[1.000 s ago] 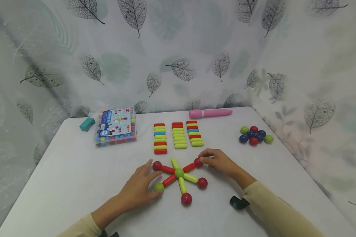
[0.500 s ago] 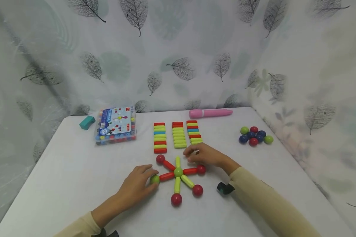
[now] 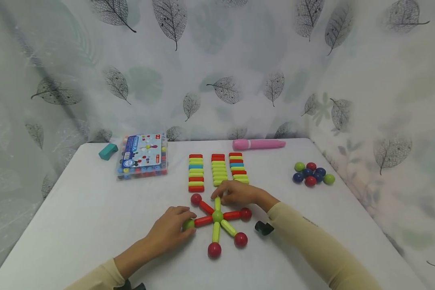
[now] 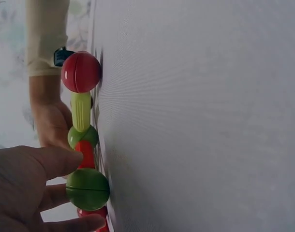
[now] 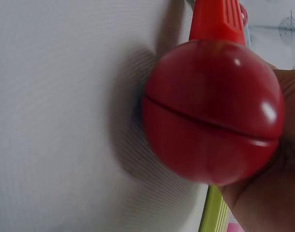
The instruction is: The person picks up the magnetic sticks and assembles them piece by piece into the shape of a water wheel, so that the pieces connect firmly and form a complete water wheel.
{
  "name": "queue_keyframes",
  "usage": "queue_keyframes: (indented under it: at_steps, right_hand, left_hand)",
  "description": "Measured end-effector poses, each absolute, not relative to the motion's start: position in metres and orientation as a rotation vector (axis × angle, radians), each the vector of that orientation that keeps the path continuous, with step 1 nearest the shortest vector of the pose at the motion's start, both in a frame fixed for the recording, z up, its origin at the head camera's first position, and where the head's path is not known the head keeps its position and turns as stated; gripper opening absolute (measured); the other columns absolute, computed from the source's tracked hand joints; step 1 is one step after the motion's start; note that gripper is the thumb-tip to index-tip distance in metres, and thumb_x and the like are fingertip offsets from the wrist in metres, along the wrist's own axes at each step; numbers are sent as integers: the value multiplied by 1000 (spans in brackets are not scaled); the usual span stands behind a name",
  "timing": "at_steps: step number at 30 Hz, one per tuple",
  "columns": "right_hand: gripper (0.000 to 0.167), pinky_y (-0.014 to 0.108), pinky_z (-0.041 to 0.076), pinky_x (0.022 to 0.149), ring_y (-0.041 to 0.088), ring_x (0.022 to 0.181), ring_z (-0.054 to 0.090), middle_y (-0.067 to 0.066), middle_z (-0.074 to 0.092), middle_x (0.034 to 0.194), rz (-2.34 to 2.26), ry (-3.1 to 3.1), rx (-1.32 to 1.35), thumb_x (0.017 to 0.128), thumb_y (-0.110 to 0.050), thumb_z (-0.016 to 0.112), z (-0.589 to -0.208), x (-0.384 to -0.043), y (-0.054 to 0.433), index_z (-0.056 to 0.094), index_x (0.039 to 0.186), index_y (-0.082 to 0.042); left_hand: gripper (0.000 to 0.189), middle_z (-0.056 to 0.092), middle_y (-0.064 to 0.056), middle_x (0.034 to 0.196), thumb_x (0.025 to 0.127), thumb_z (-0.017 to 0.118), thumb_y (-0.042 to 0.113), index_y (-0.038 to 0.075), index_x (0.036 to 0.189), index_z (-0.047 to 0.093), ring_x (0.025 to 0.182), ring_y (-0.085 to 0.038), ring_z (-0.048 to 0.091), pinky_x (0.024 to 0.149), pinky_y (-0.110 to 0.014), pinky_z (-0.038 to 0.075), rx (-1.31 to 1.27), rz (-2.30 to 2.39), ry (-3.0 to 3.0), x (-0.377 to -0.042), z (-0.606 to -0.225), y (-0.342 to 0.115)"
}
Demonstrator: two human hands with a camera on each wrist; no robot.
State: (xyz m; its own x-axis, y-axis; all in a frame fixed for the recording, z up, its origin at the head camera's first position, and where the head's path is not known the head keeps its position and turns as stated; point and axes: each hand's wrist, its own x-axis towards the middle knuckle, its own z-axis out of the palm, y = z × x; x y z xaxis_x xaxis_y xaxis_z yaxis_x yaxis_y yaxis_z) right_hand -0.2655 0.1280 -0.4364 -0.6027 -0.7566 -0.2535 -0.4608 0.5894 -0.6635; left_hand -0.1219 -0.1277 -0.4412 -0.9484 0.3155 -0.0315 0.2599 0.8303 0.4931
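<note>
Left hand (image 3: pixel 169 228) holds seamed ball (image 4: pixel 87 189), right hand (image 3: pixel 238 192) slim rod (image 3: pixel 217 205) (1 end).

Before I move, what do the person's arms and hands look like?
The left sleeve and right sleeve are beige and reach the wrists; a small dark mark, unreadable, shows on the right one. The left hand and right hand are ungloved. A dark device sits by the right wrist; dark parts show by the left.
</note>
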Motion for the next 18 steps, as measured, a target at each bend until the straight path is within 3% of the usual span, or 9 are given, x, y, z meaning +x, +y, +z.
queue_keyframes:
  at_steps: [18]
  right_hand:
    - [25, 34, 55, 92, 16, 110, 55, -9, 64, 114, -737, 2383, -919, 92, -12, 75, -438, -262, 128, 73, 111, -28]
  left_hand:
    - [35, 68, -6, 122, 85, 83, 28, 16, 118, 75, 115, -26, 59, 96, -47, 56, 498, 737, 2884, -125, -444, -126]
